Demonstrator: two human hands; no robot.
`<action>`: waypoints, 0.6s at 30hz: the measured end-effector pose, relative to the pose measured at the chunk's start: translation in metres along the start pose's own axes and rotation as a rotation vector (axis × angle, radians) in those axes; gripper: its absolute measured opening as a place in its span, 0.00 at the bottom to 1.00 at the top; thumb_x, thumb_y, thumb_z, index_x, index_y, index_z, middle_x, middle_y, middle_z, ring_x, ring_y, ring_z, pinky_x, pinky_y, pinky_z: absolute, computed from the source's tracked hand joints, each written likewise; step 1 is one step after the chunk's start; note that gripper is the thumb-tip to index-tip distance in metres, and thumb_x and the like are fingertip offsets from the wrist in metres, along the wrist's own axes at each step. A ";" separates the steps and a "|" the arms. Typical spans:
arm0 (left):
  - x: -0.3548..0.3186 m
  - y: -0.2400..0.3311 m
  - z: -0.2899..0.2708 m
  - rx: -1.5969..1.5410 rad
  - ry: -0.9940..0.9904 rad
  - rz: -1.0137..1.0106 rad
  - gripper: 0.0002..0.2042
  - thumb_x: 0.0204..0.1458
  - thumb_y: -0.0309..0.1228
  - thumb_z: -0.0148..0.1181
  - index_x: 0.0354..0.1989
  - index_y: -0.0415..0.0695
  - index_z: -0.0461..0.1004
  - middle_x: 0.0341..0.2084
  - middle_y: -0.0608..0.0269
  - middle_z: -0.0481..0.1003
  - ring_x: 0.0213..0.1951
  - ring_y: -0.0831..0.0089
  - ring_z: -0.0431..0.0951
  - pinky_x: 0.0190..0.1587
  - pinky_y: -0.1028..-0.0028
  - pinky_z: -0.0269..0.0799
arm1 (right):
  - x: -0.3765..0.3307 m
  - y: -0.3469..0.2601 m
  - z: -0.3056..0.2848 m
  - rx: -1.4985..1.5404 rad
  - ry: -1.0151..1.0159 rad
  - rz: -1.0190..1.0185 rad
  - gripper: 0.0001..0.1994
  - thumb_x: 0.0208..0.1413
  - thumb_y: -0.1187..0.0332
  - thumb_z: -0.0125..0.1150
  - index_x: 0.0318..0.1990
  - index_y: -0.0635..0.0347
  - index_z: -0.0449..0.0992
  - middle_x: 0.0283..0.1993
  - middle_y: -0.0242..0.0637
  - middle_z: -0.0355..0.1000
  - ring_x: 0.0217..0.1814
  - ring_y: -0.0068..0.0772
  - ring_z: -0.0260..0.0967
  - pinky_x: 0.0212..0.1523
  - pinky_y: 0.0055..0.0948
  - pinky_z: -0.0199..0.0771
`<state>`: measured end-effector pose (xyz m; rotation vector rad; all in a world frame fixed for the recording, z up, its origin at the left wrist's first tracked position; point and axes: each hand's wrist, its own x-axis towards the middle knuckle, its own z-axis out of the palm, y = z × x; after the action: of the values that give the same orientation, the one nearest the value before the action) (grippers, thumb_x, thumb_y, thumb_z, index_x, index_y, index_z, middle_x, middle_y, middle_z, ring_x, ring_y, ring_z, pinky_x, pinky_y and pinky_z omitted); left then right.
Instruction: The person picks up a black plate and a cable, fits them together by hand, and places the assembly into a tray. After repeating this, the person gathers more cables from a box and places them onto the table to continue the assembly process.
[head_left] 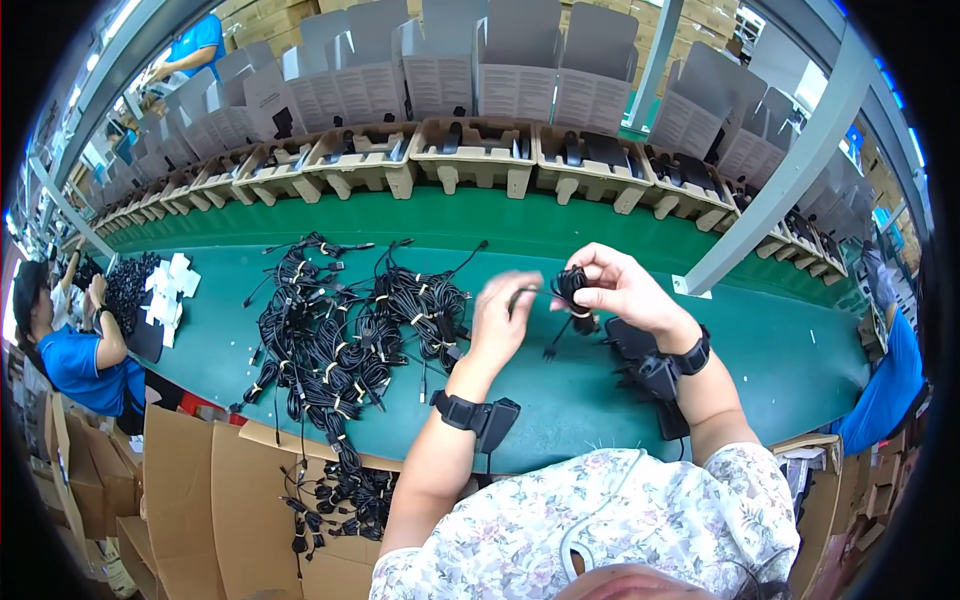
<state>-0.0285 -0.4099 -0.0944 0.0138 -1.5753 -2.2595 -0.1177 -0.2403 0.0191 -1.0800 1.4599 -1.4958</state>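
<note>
In the head view, the right hand pinches a small coiled bundle of thin black cable between thumb and fingertips, holding it up above the green belt-like table surface. A loose plug end hangs down from the coil toward the table. The left hand is blurred just left of the coil; its fingers seem curled toward a strand running off the bundle, but whether they actually grip it cannot be told.

The coil looks light and limp, soft enough to spring open if let go, with a smooth sheath that may slip. The safest hold seems to be across the wound middle, where the loops stack, not on the dangling end.

Left of the coil, resting on the table, sprawls a heap of similar black cable bundles with pale ties. Beyond the coil, along the table's far edge, stands a row of beige moulded pulp trays backed by upright grey card flaps.
</note>
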 end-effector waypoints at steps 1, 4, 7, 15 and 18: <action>0.000 -0.004 0.004 0.023 -0.046 -0.032 0.17 0.58 0.36 0.44 0.52 0.40 0.60 0.44 0.52 0.68 0.42 0.65 0.74 0.38 0.73 0.71 | 0.003 0.005 0.000 0.020 0.046 -0.038 0.13 0.52 0.75 0.57 0.44 0.61 0.64 0.39 0.37 0.72 0.41 0.21 0.69 0.39 0.20 0.69; -0.003 -0.004 0.020 0.071 -0.161 -0.097 0.17 0.60 0.39 0.43 0.50 0.39 0.63 0.41 0.53 0.71 0.41 0.65 0.75 0.36 0.73 0.72 | 0.011 0.026 -0.003 0.054 0.157 -0.121 0.14 0.51 0.74 0.58 0.44 0.61 0.64 0.42 0.38 0.71 0.44 0.21 0.68 0.40 0.19 0.69; -0.015 0.018 0.041 -0.325 -0.220 -0.346 0.18 0.60 0.44 0.39 0.40 0.40 0.67 0.29 0.58 0.72 0.24 0.74 0.74 0.21 0.79 0.66 | 0.021 0.046 -0.005 -0.269 0.289 -0.116 0.16 0.51 0.69 0.60 0.45 0.60 0.65 0.41 0.36 0.70 0.41 0.26 0.70 0.38 0.25 0.71; -0.006 -0.003 0.007 -0.002 -0.387 -0.545 0.15 0.60 0.43 0.42 0.37 0.44 0.67 0.16 0.69 0.64 0.12 0.83 0.57 0.13 0.84 0.44 | 0.011 0.048 0.002 -1.311 -0.160 -0.800 0.25 0.50 0.57 0.56 0.54 0.57 0.63 0.41 0.36 0.71 0.43 0.40 0.69 0.47 0.39 0.68; -0.002 0.001 0.000 -0.072 -0.321 -0.541 0.13 0.59 0.41 0.44 0.35 0.44 0.67 0.17 0.69 0.66 0.14 0.84 0.61 0.14 0.84 0.49 | 0.013 0.047 -0.018 -1.338 -0.203 -0.524 0.20 0.51 0.58 0.55 0.51 0.55 0.66 0.39 0.37 0.72 0.42 0.40 0.70 0.45 0.39 0.69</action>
<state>-0.0263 -0.4096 -0.0936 0.0687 -1.8188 -2.8502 -0.1408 -0.2486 -0.0267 -2.4295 2.1249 -0.4619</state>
